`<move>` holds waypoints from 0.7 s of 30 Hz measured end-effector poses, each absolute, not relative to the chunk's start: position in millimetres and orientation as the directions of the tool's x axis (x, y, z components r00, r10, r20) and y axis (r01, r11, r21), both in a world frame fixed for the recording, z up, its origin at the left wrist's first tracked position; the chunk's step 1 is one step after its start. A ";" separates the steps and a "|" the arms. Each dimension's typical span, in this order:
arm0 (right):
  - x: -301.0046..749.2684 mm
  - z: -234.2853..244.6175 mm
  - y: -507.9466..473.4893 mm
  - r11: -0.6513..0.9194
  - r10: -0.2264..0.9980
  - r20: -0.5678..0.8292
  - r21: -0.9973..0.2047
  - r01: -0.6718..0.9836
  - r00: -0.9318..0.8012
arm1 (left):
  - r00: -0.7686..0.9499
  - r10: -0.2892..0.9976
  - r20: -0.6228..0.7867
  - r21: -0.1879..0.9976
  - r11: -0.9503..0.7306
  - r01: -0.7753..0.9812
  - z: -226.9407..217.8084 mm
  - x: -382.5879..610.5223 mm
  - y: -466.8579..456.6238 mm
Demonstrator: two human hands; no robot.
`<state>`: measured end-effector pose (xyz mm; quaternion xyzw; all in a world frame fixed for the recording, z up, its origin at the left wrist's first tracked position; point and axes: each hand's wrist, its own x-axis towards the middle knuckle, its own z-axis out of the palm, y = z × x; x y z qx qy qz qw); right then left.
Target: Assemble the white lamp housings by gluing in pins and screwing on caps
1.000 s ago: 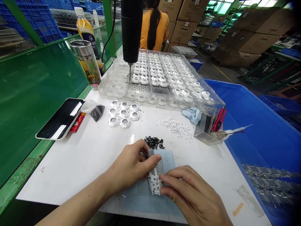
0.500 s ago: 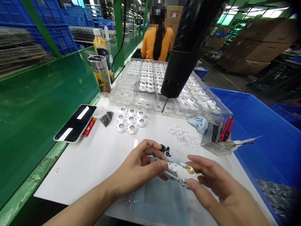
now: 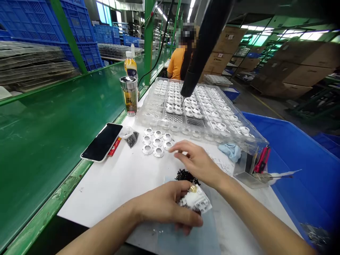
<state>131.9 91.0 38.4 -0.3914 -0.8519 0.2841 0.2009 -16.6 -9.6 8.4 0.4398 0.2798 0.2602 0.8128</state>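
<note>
My left hand [image 3: 170, 205] is closed around a white assembly [image 3: 200, 200] with a small gold-coloured round piece on it, held over a pale blue mat [image 3: 191, 237]. My right hand [image 3: 198, 161] reaches across to the left, its fingertips beside the rightmost of several flat white rings [image 3: 157, 142]. Thumb and forefinger are apart, and no object shows between them. A heap of small black screws [image 3: 184, 176] lies between the two hands, partly under the right one. Behind the right wrist, small white pins [image 3: 224, 166] are scattered and partly hidden.
A black powered screwdriver [image 3: 192, 76] hangs over a clear tray [image 3: 170, 124] of white parts. At left lie a phone [image 3: 102, 142] and small bag [image 3: 132, 139], near a glass flask [image 3: 130, 97]. A tool box [image 3: 245, 177] and blue bin [image 3: 289, 152] stand right. A person [image 3: 176, 63] sits ahead.
My right hand has let go of the white assembly and moved left and forward to the rings. The assembly has turned in my left hand. The view has shifted.
</note>
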 end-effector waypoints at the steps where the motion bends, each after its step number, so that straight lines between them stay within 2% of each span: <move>1: 122.0 33.0 95.4 0.566 0.746 0.106 -0.621 0.542 -0.658 | 0.755 0.621 -0.210 0.848 0.501 -0.176 8.6 -17.4 -9.4; 4: 99.7 20.1 101.0 0.610 0.709 0.065 -0.556 0.565 -0.702 | 0.803 0.565 -0.192 0.829 0.532 -0.176 10.1 -18.8 -9.1; 7: 96.2 18.8 97.5 0.596 0.729 0.057 -0.543 0.592 -0.682 | 0.756 0.627 -0.186 0.837 0.504 -0.212 12.3 -19.0 -9.8; 10: 117.5 28.2 83.9 0.523 0.787 0.073 -0.604 0.601 -0.612 | 0.749 0.640 -0.169 0.838 0.494 -0.233 13.7 -18.4 -11.6; 13: 161.1 38.9 59.0 0.382 0.877 0.052 -0.678 0.628 -0.478 | 0.751 0.640 -0.162 0.825 0.506 -0.253 13.7 -16.1 -13.8; 16: 211.4 42.6 28.3 0.240 0.914 -0.073 -0.696 0.676 -0.400 | 0.714 0.677 -0.180 0.828 0.496 -0.261 13.4 -11.5 -15.8; 18: 237.9 40.6 9.3 0.154 0.905 -0.213 -0.642 0.751 -0.368 | 0.681 0.703 -0.206 0.859 0.463 -0.219 13.6 -8.0 -16.9; 21: 259.5 34.3 -8.8 0.185 0.877 -0.280 -0.556 0.810 -0.392 | 0.620 0.748 -0.236 0.898 0.412 -0.156 14.7 -4.4 -18.1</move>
